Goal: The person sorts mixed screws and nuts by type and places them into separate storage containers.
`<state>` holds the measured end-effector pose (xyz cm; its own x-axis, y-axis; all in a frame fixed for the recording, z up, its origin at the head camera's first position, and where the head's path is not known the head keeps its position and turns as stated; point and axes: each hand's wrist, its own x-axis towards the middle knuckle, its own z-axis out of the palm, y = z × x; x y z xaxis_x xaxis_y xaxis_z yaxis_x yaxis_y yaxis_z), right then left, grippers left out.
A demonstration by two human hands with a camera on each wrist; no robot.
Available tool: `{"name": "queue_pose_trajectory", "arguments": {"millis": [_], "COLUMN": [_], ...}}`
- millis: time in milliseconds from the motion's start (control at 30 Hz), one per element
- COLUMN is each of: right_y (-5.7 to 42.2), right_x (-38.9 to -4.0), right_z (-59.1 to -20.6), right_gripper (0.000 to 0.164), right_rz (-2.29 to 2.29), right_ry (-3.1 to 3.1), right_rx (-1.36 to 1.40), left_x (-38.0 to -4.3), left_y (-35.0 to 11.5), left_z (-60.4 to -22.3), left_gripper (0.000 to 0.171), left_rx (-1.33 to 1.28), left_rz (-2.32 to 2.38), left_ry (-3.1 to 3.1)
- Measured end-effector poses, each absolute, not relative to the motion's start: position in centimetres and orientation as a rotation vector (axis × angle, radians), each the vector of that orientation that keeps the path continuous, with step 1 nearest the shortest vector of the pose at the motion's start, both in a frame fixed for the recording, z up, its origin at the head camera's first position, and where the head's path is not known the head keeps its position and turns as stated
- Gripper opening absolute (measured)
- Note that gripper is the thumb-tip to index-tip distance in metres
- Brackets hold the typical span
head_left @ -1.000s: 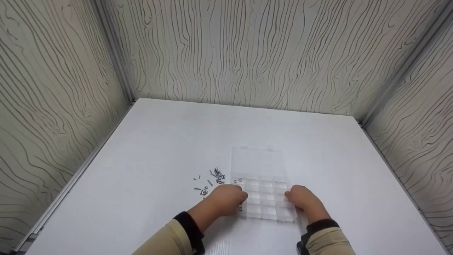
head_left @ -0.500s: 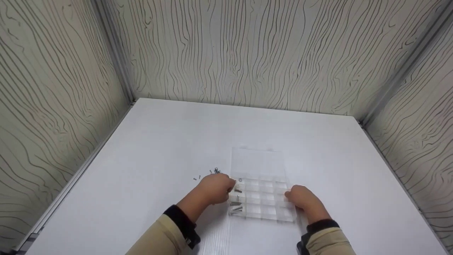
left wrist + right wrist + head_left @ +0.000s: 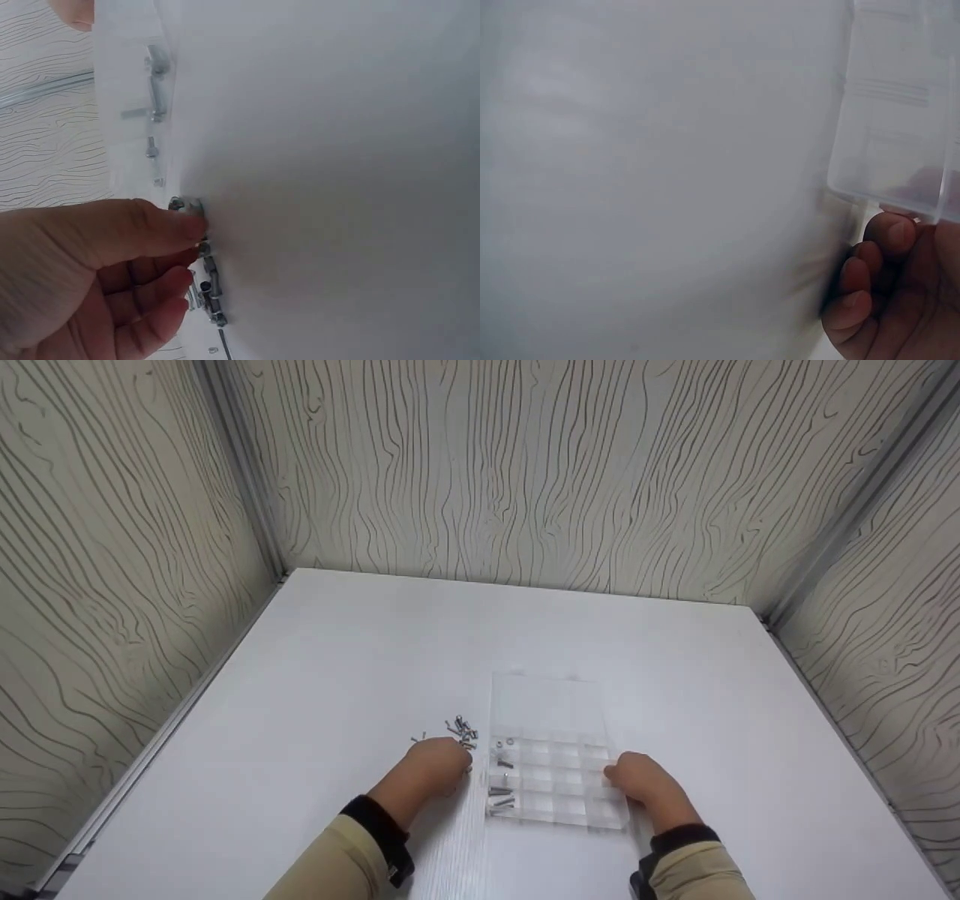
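Screws (image 3: 460, 723): lying loose in a messy pile just left of the clear box (image 3: 568, 786); I am seeing more of them resting inside its left column.
Left hand (image 3: 430, 769): staying low by the pile; its thumb and pointer finger are pinching small metal bits (image 3: 191, 205), and the other fingers are curling loosely.
Right hand (image 3: 651, 789): gripping the box's right edge, its fingers clamping on there.
Lid (image 3: 547, 701): lying open, pointing toward the back wall.
Table (image 3: 360, 660): I am looking down on a white, smooth top that is shining softly.
Walls (image 3: 487, 472): standing on three sides, pale, showing dark wiggly lines like wood.
Posts (image 3: 240, 465): standing grey in the two back corners.
Sleeves (image 3: 330, 862): showing tan, ending in black cuffs (image 3: 379, 829).
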<state>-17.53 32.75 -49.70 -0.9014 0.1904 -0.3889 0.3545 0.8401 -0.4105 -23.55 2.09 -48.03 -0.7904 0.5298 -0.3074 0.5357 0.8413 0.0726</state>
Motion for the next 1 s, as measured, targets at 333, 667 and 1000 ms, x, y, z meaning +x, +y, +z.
{"name": "queue_pose_trajectory", "arguments": {"millis": [333, 667, 1000], "right_y": [32.5, 32.7, 32.6], "right_x": [-17.4, -17.4, -17.5], "right_z": [-49.5, -49.5, -49.4], "right_gripper": [0.029, 0.029, 0.030], "right_rz": [-0.672, -0.657, -0.621], "right_ry": [2.701, 2.718, 2.738], "right_rx": [0.388, 0.381, 0.353], "left_x": [-24.4, -25.8, -26.1], "left_y": [1.9, 3.5, 5.9], "left_z": [-48.7, -47.2, -47.7], "left_gripper": [0.013, 0.025, 0.011], "left_rx": [0.885, 0.881, 0.945], "left_rz": [-0.011, 0.146, 0.298], "left_ry": [2.733, 2.772, 2.928]}}
